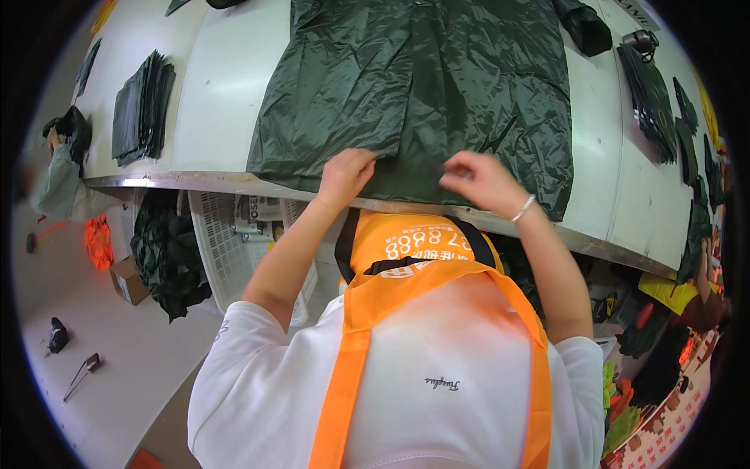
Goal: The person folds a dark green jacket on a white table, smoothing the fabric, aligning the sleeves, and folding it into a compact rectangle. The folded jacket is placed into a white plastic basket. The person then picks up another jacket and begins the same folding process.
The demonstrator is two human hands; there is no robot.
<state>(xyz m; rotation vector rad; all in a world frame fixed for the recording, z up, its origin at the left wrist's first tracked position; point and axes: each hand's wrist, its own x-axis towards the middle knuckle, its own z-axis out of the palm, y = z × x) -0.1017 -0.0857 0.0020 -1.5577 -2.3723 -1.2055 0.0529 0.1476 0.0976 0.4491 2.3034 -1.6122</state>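
A shiny dark green garment (pixel 344 86), perhaps a raincoat, lies spread on the white table with its lower edge along the table's front. My left hand (pixel 346 176) is at the lower left part, its fingers pinching the edge of the front flap. To the right of the middle opening, my right hand (pixel 480 181) is held just over the cloth with its fingers curled in. Those fingertips are slightly blurred, and whether cloth is between them is hidden.
Stacks of folded dark green pieces lie on the table at left (pixel 142 109) and right (pixel 648 102). A dark rolled bundle (pixel 586 27) sits at the back right. Below the front edge are a white plastic crate (pixel 219 250) and a dark cloth heap (pixel 168 250). Another person's sleeve (pixel 58 184) shows at far left.
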